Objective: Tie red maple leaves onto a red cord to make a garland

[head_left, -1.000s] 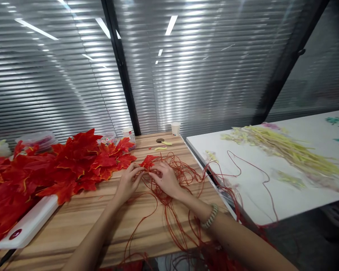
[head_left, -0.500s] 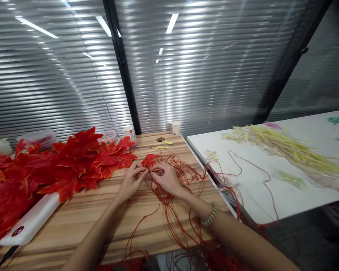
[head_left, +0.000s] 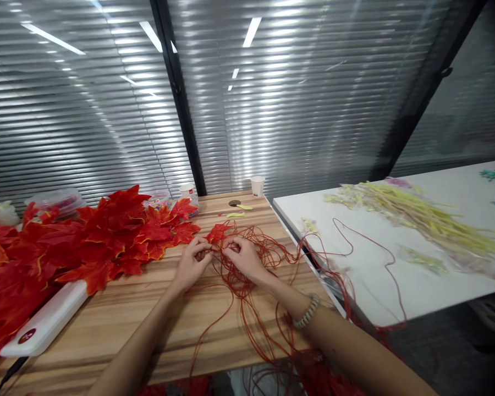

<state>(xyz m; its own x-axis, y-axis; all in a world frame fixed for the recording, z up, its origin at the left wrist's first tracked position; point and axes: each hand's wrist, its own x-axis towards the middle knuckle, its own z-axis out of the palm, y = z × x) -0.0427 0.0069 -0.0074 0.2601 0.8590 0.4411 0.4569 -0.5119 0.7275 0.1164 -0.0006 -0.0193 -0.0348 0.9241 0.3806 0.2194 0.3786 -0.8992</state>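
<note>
My left hand (head_left: 193, 263) is closed in a pinch on the red cord at the near side of a small red leaf (head_left: 217, 233). Just to its right, my right hand (head_left: 243, 257) also pinches the cord, its fingertips close to the left ones. A loose tangle of red cord (head_left: 268, 247) lies around and under my right hand, with strands hanging over the table's front edge. On my right wrist is a beaded bracelet (head_left: 307, 312). The fine detail between the fingertips is too small to make out.
Red artificial leaves (head_left: 111, 236) heap on the left of the wooden table (head_left: 119, 324), partly over a white device (head_left: 45, 324). Paper cups (head_left: 257, 187) stand at the back. Yellow stems (head_left: 429, 214) lie on the white table (head_left: 379, 286) at right, where cord also trails.
My fingertips have moved slightly apart, the right hand's fingers curling more. The cord strand near the table's front has shifted a little.
</note>
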